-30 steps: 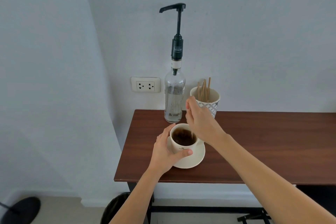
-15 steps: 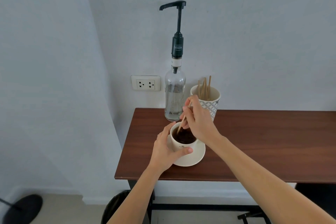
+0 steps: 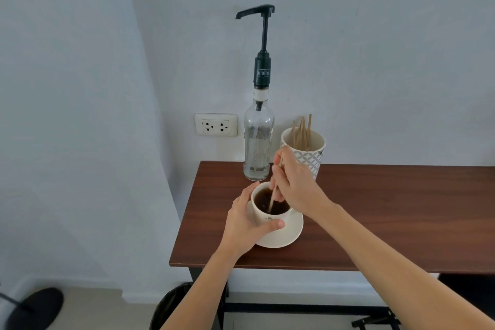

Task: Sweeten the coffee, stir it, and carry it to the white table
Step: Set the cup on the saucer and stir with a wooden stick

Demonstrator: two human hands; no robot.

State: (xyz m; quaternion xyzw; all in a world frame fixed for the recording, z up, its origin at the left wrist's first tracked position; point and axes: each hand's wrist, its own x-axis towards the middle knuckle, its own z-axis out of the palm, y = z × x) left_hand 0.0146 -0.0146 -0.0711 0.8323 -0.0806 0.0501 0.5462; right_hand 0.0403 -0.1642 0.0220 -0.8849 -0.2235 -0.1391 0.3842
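Left hand [image 3: 246,225] wrapped around coffee cup [image 3: 267,218] from 9 o'clock, thumb pressed to wall. Right hand [image 3: 296,186] at 2 o'clock, fingertips pinching wooden stirrer [image 3: 273,197] dipped in coffee.

Both my arms reach forward, bare to the elbow. My left hand [image 3: 247,225] is curled round the cup [image 3: 267,218], thumb across its front. My right hand [image 3: 297,185] sits above it, fingers pinching the stir stick [image 3: 273,195], wrist bent down.
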